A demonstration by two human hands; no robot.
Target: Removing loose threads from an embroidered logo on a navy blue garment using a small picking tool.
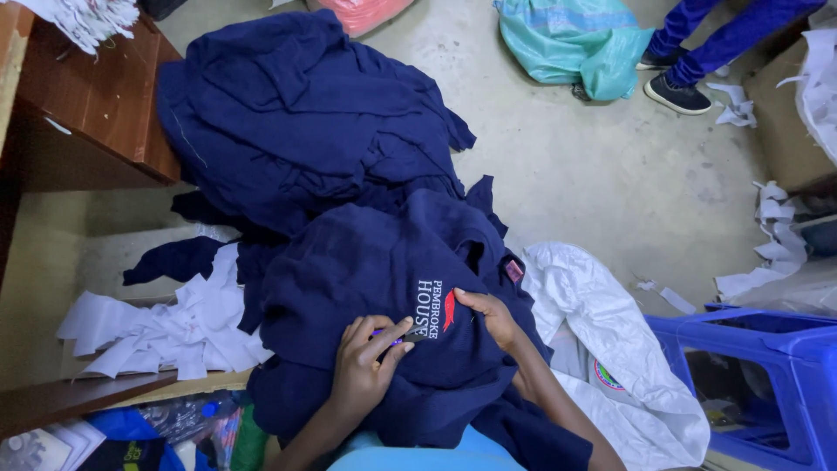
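Both hands are on a navy sweater (366, 270) in the lap: left hand (366, 366) is pinching a small purple tool (394, 338) by the embroidered crest (436, 310), right hand (493, 316) presses the fabric flat with fingers together. More navy clothes (296, 113) are piled on the floor beyond, white scraps (166, 331) to the left.

Blue plastic stool (789, 349), white sack (610, 349)
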